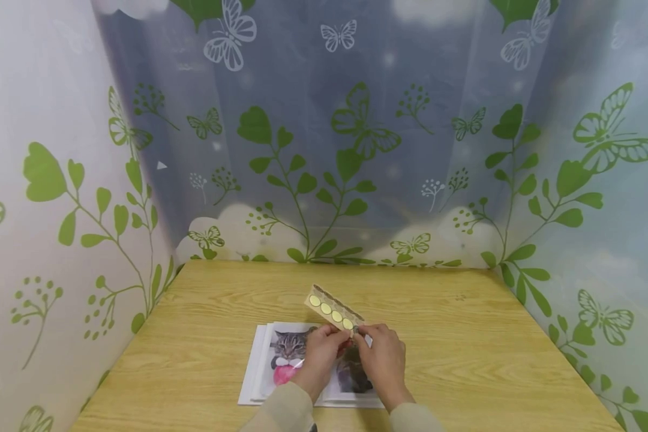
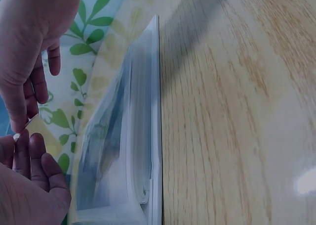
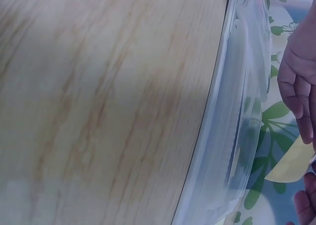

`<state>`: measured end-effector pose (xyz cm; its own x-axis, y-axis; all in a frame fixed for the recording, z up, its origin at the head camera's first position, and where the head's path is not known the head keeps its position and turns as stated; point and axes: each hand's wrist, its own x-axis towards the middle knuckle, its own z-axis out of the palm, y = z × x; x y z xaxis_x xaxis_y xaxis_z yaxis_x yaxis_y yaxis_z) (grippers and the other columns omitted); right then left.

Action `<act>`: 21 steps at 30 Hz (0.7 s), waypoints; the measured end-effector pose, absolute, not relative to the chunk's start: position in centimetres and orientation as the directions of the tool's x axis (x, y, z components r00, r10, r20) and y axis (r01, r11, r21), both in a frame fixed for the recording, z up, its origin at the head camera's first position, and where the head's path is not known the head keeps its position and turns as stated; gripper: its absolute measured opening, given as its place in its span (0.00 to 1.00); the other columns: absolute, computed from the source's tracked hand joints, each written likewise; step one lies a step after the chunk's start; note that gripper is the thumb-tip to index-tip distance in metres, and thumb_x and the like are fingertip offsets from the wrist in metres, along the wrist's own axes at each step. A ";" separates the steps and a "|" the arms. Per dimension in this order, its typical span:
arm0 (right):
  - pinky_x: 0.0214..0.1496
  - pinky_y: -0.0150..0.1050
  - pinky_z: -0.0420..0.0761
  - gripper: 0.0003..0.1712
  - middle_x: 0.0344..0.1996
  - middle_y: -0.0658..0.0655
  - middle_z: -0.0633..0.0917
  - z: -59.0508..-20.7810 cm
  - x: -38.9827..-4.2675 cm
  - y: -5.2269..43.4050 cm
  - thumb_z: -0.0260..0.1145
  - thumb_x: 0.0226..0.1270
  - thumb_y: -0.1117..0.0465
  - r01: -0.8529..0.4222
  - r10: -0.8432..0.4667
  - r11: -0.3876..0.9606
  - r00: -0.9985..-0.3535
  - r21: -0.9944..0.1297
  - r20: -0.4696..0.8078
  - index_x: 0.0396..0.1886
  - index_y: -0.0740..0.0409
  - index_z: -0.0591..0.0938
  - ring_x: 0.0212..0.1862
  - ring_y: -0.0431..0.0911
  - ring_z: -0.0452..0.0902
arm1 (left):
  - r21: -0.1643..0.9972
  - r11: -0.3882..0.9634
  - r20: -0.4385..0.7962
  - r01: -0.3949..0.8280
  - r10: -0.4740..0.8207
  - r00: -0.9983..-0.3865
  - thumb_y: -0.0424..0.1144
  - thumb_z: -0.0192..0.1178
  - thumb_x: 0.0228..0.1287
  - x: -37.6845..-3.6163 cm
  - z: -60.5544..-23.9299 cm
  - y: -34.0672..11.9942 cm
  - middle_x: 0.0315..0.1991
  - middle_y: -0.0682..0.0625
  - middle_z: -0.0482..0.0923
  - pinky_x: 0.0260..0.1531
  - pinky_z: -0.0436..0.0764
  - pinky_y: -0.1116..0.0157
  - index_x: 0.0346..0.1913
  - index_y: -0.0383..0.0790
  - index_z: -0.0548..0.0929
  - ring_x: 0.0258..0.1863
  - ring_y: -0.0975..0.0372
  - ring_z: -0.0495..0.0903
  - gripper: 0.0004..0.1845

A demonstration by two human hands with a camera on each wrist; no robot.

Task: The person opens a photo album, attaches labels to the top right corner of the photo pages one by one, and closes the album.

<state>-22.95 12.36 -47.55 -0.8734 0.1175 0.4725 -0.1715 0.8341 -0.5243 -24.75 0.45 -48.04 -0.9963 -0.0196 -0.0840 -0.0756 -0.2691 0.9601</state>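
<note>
From the head view, a wooden table (image 1: 464,336) sits inside curtains (image 1: 356,150) printed with green leaves and butterflies. Cat photo sheets (image 1: 259,366) lie on the table's near middle. Just above them, the left hand (image 1: 318,357) and right hand (image 1: 380,357) both pinch a sticker strip (image 1: 332,309). In the left wrist view, fingertips (image 2: 19,128) meet beside the sheets' edge (image 2: 155,111). In the right wrist view, the strip's corner (image 3: 291,163) shows beside the sheets.

I saw a smooth wood-grain bench (image 1: 464,336) with a faint sheen, glossy paper cat photos (image 1: 288,354), a matt sticker strip (image 1: 332,310), and thin printed plastic curtains (image 1: 356,150).
</note>
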 end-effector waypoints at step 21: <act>0.39 0.52 0.76 0.08 0.32 0.52 0.88 -47.9 -23.4 12.6 0.72 0.62 0.54 -0.164 0.134 0.802 -0.887 -0.575 0.441 0.37 0.51 0.91 0.37 0.50 0.84 | 0.974 -0.224 -0.032 -0.037 0.025 -0.999 0.27 0.59 0.65 -23.0 -45.6 0.2 0.28 0.50 0.84 0.33 0.77 0.65 0.42 0.19 0.80 0.27 0.63 0.81 0.10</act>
